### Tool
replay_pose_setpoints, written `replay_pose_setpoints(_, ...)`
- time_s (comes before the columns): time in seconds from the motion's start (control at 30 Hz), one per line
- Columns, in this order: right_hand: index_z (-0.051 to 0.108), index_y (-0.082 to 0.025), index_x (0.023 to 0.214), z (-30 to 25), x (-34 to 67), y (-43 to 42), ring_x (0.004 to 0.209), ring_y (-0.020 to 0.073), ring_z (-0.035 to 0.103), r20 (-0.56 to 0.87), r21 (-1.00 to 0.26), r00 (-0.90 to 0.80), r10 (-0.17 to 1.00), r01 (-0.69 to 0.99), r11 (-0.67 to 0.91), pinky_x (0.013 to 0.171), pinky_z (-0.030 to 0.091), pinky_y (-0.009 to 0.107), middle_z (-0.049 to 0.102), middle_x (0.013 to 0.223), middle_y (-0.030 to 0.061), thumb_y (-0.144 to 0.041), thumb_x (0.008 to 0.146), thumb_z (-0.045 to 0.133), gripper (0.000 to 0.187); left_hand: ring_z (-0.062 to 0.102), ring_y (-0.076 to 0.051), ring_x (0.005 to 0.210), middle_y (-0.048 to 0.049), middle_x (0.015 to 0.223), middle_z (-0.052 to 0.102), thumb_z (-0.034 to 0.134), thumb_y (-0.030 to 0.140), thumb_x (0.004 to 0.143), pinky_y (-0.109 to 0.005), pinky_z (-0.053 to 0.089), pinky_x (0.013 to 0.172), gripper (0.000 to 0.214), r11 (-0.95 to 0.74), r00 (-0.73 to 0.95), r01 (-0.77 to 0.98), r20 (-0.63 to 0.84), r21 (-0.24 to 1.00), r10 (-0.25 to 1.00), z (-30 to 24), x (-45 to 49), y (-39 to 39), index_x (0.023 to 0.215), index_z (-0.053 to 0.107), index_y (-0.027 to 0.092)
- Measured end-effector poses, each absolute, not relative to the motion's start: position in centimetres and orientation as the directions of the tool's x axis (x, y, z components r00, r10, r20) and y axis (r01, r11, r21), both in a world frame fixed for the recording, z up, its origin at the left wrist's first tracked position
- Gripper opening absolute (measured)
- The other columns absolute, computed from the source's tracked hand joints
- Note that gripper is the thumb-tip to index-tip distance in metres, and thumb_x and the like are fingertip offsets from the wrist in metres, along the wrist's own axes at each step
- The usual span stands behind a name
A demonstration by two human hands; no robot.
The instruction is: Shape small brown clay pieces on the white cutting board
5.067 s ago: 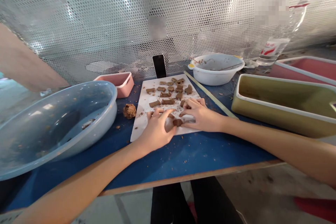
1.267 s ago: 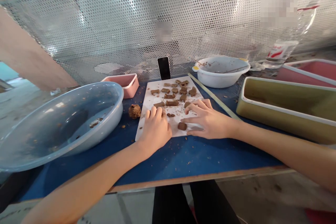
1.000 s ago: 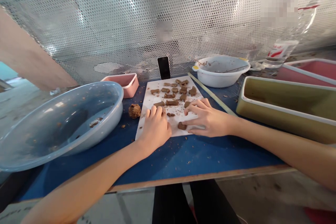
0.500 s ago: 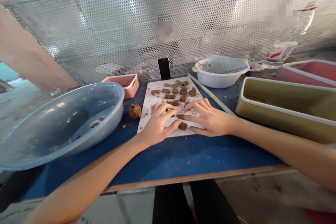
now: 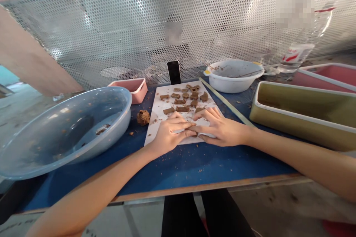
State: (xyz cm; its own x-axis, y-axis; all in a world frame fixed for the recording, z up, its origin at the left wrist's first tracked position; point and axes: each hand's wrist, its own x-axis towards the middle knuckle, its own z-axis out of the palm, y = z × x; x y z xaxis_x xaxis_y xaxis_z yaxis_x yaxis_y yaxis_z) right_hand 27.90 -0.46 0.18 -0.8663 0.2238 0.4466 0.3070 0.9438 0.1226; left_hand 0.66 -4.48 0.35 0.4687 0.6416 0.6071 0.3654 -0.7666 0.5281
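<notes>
A small piece of brown clay (image 5: 195,134) lies at the near end of the white board (image 5: 151,133), mostly covered by my fingers. My left hand (image 5: 169,133) has its thumb and fingertips closed on the piece from the left. From the right, my right hand (image 5: 222,127) presses its fingers against the same piece, its index finger bent above. Beyond the hands, several shaped clay pieces (image 5: 182,109) rest in loose rows among crumbs. A rough clay lump (image 5: 143,117) sits left of the board.
A large blue basin (image 5: 116,118) stands at left, with a pink box (image 5: 139,94) behind it. On the right are a pale strip (image 5: 228,103), a white basin (image 5: 233,85), an olive trough (image 5: 300,122) and a plastic bottle (image 5: 297,53). A phone (image 5: 174,72) leans against the perforated metal screen (image 5: 125,33).
My hands have drawn together, and their fingers have closed over the clay piece that lay in the open between them. A clay piece beyond my left hand has come into view.
</notes>
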Motion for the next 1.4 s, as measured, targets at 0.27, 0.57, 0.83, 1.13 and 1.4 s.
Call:
replay_pose_setpoints(0.27,0.069,-0.029,0.143,0.7,27.9,-0.9,0.122,0.0334,0.049,0.457,0.107,-0.862,0.218,0.297,0.949,0.103,0.044,0.051,0.056,0.140,0.0163,-0.026,0.109,0.057,0.036,0.061,-0.024,0.094,-0.0084,0.093,0.079,0.059,0.044,0.114,-0.042,0.059,0.088,0.036,-0.779,0.572,0.392,0.534,0.488,0.622,1.4,0.8,-4.9,0.114,0.088,0.022)
replay_pose_setpoints(0.57,0.066,-0.031,0.144,1.7,27.7,-1.9,0.137,0.0359,0.047,0.439,0.041,-0.870,0.225,0.269,0.962,0.103,0.043,0.051,0.058,0.145,0.0156,-0.021,0.110,0.054,0.038,0.062,-0.024,0.096,-0.0081,0.095,0.071,0.049,0.039,0.118,-0.039,0.057,0.087,0.034,-0.827,0.668,0.461,0.488,0.322,0.562,2.2,1.2,-6.1,0.103,0.069,0.017)
replay_pose_setpoints(0.83,0.072,-0.029,0.134,2.0,27.6,-2.4,0.146,0.0385,0.043,0.447,0.066,-0.869,0.213,0.270,0.961,0.109,0.042,0.056,0.056,0.149,0.0156,-0.021,0.108,0.059,0.030,0.060,-0.026,0.089,-0.0069,0.089,0.063,0.036,0.024,0.118,-0.042,0.056,0.085,0.035,-0.825,0.731,0.550,0.403,0.130,0.551,3.6,1.8,-6.8,0.090,0.056,0.021)
replay_pose_setpoints(1.13,0.076,-0.027,0.120,1.8,27.2,-2.7,0.154,0.0415,0.035,0.464,0.111,-0.862,0.204,0.285,0.952,0.111,0.044,0.061,0.053,0.147,0.0159,-0.021,0.107,0.059,0.023,0.068,-0.025,0.089,-0.0080,0.089,0.067,0.036,0.030,0.120,-0.040,0.058,0.084,0.035,-0.831,0.748,0.552,0.402,0.066,0.528,3.6,2.0,-7.2,0.091,0.054,0.020)
replay_pose_setpoints(1.4,0.076,-0.027,0.121,2.3,26.7,-3.2,0.156,0.0409,0.033,0.480,0.063,-0.856,0.192,0.252,0.966,0.111,0.045,0.061,0.050,0.154,0.0162,-0.021,0.108,0.057,0.024,0.063,-0.021,0.069,-0.0037,0.078,0.063,0.030,0.039,0.121,-0.035,0.052,0.066,0.040,-0.836,0.745,0.523,0.387,0.166,0.543,4.2,2.1,-7.6,0.089,0.047,0.023)
